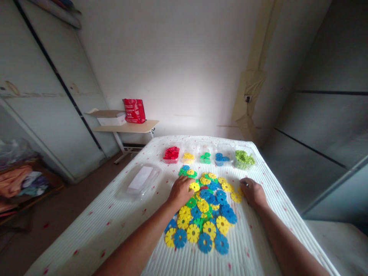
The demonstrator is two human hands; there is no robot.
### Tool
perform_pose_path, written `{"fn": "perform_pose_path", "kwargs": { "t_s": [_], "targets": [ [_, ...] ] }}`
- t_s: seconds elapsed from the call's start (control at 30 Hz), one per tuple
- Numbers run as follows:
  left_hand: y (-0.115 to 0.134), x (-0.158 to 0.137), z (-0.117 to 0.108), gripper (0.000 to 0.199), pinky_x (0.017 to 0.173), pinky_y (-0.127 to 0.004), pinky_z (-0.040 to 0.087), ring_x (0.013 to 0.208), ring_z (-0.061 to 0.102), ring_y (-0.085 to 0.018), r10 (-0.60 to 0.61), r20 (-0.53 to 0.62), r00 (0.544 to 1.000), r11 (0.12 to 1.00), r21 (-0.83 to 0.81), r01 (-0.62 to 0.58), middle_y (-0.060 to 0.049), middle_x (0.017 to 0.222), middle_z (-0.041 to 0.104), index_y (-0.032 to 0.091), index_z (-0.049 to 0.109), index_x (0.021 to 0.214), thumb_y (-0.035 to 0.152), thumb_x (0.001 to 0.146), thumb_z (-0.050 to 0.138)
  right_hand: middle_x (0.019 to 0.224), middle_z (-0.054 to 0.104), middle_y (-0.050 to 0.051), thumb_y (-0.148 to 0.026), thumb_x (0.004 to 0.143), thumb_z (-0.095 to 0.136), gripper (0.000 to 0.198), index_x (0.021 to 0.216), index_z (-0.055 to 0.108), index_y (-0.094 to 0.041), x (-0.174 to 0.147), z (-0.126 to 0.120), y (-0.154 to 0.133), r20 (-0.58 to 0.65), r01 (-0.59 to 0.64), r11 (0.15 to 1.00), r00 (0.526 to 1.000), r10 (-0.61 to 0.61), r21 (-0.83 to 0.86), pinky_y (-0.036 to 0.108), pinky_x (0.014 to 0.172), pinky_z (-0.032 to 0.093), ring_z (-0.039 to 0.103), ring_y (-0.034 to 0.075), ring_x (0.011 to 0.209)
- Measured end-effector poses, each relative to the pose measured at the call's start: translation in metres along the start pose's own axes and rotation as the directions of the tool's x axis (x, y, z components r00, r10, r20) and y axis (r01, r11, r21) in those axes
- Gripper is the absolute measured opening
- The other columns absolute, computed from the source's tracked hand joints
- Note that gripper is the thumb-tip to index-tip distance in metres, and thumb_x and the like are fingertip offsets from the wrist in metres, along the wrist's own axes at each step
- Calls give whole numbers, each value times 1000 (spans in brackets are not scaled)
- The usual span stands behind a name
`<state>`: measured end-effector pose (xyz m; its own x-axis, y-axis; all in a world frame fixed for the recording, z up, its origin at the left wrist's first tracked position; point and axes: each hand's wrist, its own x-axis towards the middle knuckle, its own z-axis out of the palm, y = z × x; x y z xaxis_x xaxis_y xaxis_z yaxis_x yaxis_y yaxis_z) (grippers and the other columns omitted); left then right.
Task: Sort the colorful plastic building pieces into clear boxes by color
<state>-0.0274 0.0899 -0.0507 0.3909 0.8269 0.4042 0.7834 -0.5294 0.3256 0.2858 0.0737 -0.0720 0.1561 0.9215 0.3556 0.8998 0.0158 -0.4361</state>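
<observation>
A loose pile of notched plastic discs lies on the table, mostly yellow and blue with some green ones. My left hand [180, 191] is at the pile's upper left, its thumb and finger closed at the edge of a yellow disc [194, 186]. To the right of the pile, my right hand [254, 191] rests on the cloth with its fingers curled down. Beside its fingertips lie yellow discs [236, 197]; whether it grips one is hidden. A small red piece [204, 188] shows among the discs near the top of the pile.
Along the far side stand clear tubs: red pieces [171, 153], yellow discs [188, 157], green discs [205, 157], blue discs [222, 158] and light green pieces [244, 158]. A clear plastic lid [140, 180] lies left. Behind, a side table [138, 127] holds a red bag [134, 111].
</observation>
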Motion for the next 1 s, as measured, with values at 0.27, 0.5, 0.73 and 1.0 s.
{"fn": "perform_pose_path", "kwargs": {
  "t_s": [0.27,0.5,0.73,1.0],
  "targets": [
    [0,-4,1,33,82,-32,43,91,52,-20,18,-25,1000,1000,11,-17,-3,91,63,21,61,97,10,66,59,82,67,5,-25,74,40,25,79,63,-19,0,0,0,-18,2,1000,1000,-2,3,24,64,41,60,17,73],
    [-3,-5,3,31,79,-29,43,84,53,-17,-2,-24,1000,998,-62,1,-2,85,64,20,62,93,6,65,58,82,66,5,-25,75,39,25,79,63,-20,0,1,1,-15,2,1000,1000,-3,-15,24,66,41,59,16,73],
    [-3,0,7,35,77,-26,45,81,56,-16,14,24,1000,984,-176,-10,-2,80,65,20,66,93,4,64,55,82,67,5,-25,74,40,25,80,63,-19,0,2,2,-28,14,1000,1000,-14,8,25,65,41,59,17,72],
    [3,20,-2,27,77,-25,47,83,61,-16,-176,92,980,887,-417,198,-3,91,68,18,68,89,13,67,55,84,66,5,-26,75,40,24,81,63,-20,0,3,4,-12,5,1000,1000,-4,18,24,68,41,60,16,76]
  ]
}}
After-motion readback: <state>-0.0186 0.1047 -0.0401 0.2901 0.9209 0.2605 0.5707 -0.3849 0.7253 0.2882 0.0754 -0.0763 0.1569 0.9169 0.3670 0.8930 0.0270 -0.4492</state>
